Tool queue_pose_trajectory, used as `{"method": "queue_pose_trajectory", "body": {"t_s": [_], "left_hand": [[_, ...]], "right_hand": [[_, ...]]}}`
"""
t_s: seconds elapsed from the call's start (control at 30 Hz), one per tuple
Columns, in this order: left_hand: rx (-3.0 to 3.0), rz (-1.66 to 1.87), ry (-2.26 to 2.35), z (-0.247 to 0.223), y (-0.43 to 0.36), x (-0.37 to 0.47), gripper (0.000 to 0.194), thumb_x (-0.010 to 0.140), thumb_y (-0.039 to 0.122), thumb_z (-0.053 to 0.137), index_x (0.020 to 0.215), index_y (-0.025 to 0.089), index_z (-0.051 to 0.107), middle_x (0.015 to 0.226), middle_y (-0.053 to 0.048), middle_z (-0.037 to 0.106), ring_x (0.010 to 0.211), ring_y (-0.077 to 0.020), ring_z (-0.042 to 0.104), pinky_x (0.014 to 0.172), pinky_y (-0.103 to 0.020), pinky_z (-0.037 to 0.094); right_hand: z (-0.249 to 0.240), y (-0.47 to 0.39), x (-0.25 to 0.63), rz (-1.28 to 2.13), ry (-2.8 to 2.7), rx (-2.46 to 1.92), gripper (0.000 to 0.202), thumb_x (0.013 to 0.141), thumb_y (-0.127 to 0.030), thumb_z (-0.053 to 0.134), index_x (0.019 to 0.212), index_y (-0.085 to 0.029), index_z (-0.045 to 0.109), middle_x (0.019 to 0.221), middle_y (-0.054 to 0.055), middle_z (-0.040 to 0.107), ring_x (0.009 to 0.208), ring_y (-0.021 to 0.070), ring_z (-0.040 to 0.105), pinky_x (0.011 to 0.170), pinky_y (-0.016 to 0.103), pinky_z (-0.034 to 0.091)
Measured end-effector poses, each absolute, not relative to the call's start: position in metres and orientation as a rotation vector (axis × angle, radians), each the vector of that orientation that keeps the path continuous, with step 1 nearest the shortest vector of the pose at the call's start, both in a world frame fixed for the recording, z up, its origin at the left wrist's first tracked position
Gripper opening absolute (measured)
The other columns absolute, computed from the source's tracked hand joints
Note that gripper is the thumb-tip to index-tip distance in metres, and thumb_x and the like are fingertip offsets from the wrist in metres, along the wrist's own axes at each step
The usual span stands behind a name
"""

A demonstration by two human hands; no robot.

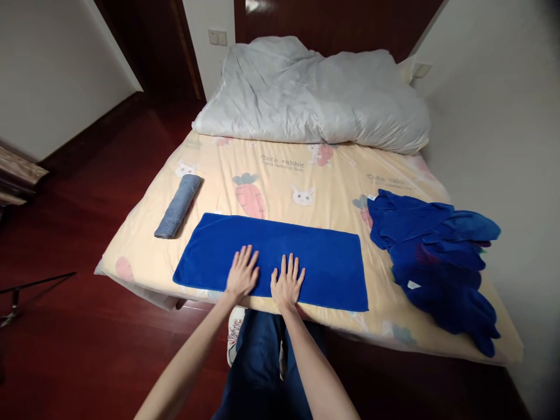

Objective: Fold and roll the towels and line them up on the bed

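Note:
A blue towel [324, 256] lies spread as a long flat rectangle near the front edge of the bed. My left hand [242, 273] rests palm down on its near middle part, fingers stretched. Just to the right, my right hand [287, 282] presses flat on the same towel with its fingers spread. Neither hand grips the cloth. A rolled grey-blue towel [178, 207] lies to the left of the flat one. On the right side of the bed is a crumpled heap of blue cloths [433, 251] with a small white tag showing.
The bed [280, 192] has a yellow sheet printed with rabbits and carrots. A bunched white quilt [315, 96] lies at its head. A white wall [503, 116] runs along the right. At left, a thin black stand [37, 284] rises over the dark red floor [87, 338].

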State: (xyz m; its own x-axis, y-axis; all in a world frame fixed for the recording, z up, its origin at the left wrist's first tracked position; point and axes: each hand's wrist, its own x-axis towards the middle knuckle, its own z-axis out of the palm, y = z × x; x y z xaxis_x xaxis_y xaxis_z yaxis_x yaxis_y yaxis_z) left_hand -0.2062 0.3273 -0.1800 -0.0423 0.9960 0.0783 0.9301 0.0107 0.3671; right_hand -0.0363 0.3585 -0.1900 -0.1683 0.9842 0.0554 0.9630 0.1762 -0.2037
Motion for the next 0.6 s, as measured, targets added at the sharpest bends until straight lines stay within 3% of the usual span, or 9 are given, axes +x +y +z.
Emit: {"method": "queue_pose_trajectory", "body": {"t_s": [0.1,0.2,0.37,0.6], "left_hand": [[2.133,0.476,1.883,-0.180,0.366,-0.161,0.057,0.103,0.034,0.031,0.158,0.019,0.037,0.169,-0.010,0.019,0.159,-0.0274,0.009,0.129,-0.051,0.013],[2.161,0.499,1.857,-0.181,0.395,-0.159,0.056,0.103,0.038,0.033,0.156,0.023,0.040,0.169,-0.007,0.021,0.159,-0.0301,0.007,0.128,-0.057,0.010],[1.977,0.532,2.183,-0.185,0.412,-0.235,0.059,0.101,0.047,0.040,0.156,0.028,0.040,0.170,-0.006,0.022,0.158,-0.0376,0.003,0.124,-0.067,0.002],[1.733,0.459,2.474,-0.187,0.413,-0.326,0.065,0.100,0.053,0.037,0.158,0.023,0.036,0.170,-0.009,0.019,0.157,-0.0417,0.003,0.123,-0.068,0.003]], "right_hand": [[-0.191,0.360,-0.035,0.215,-2.307,-1.920,0.061,0.103,-0.034,0.030,0.162,-0.017,0.027,0.172,0.008,0.012,0.159,0.0277,0.005,0.125,0.059,0.006],[-0.191,0.361,-0.034,0.213,-2.325,-1.925,0.062,0.102,-0.034,0.032,0.162,-0.017,0.027,0.172,0.008,0.012,0.159,0.0276,0.004,0.125,0.059,0.006],[-0.189,0.359,-0.036,0.174,-2.289,-1.929,0.061,0.105,-0.036,0.024,0.162,-0.015,0.027,0.171,0.009,0.015,0.159,0.0282,0.008,0.125,0.060,0.008],[-0.186,0.358,-0.035,0.174,-2.293,-1.917,0.061,0.106,-0.037,0.024,0.162,-0.016,0.025,0.171,0.010,0.016,0.158,0.0292,0.010,0.125,0.060,0.011]]}}
